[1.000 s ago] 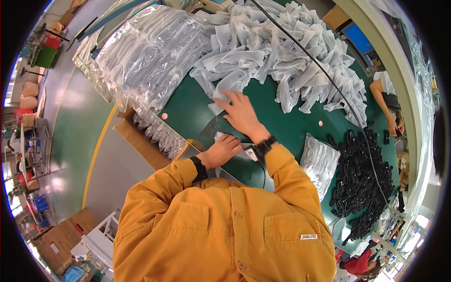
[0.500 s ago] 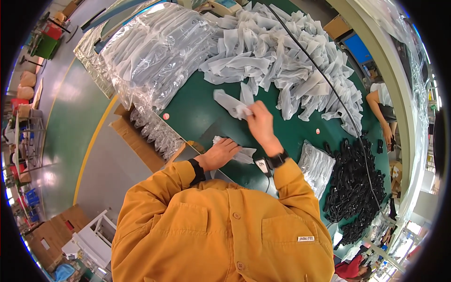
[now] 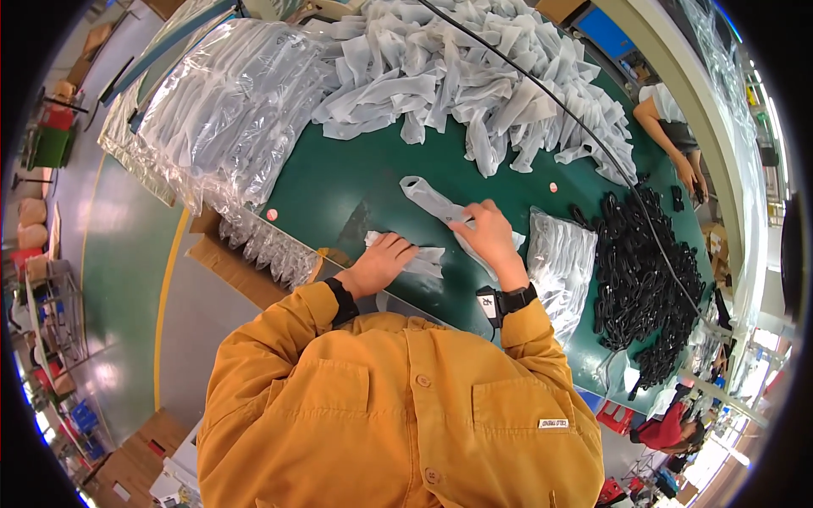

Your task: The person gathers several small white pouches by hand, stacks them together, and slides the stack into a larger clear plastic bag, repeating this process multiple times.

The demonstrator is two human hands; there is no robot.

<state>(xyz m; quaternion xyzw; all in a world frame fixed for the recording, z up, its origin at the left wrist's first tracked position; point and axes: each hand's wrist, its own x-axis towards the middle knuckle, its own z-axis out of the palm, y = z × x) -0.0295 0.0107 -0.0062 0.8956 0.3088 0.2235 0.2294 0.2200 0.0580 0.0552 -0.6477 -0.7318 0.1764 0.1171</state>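
Left of the tangled black cable pile (image 3: 648,284), the right hand (image 3: 494,242) pinches 1 long frosted-plastic pouch (image 3: 430,201), fingers nearly closed; farther left of that pile, the left hand (image 3: 377,264) covers 1 flat whitish plastic pouch (image 3: 428,263), fingers together, grip impossible to tell.

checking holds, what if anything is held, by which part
Right hand pinches a pale sleeve away from its far end; left hand covers another sleeve midway, grip unclear.
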